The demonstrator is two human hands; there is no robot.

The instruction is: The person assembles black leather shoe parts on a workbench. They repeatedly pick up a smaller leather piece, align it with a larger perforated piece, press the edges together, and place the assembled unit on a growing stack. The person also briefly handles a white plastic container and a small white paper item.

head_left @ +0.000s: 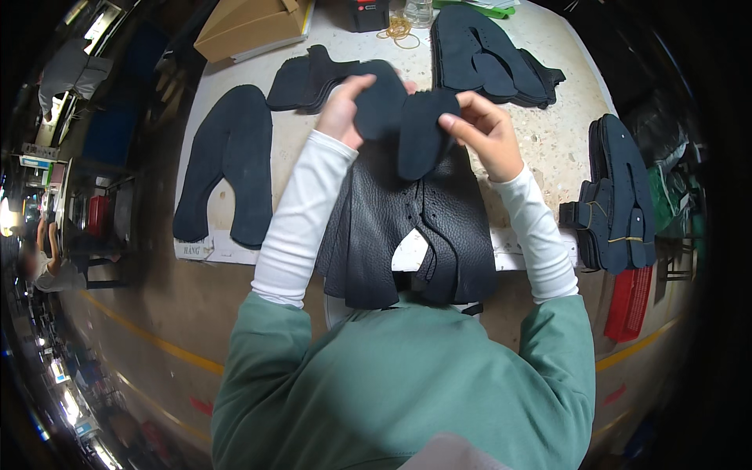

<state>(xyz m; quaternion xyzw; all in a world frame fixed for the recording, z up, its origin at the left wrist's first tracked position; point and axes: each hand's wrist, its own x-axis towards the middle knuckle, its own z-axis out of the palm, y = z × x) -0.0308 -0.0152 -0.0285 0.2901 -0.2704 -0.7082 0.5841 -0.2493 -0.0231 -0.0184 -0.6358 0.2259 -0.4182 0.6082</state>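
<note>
Over the table, my left hand (345, 110) is closed on the edge of a rounded dark leather piece (380, 102). Between the thumb and fingers of my right hand (486, 137) is a smaller, tongue-shaped leather piece (423, 141) with a jagged top edge. The two pieces overlap or nearly touch; whether they are joined I cannot tell. Below them lie black grained leather shoe-upper pieces (372, 251), curved and punched with small holes, hanging over the table's near edge towards me.
On the white table (533, 172), a U-shaped leather piece (251, 141) lies left, stacked cut pieces (291, 84) far left. More stacks stand at the back right (478, 55) and right edge (619, 188), the latter banded. A cardboard box (251, 31) and rubber bands (399, 30) are behind.
</note>
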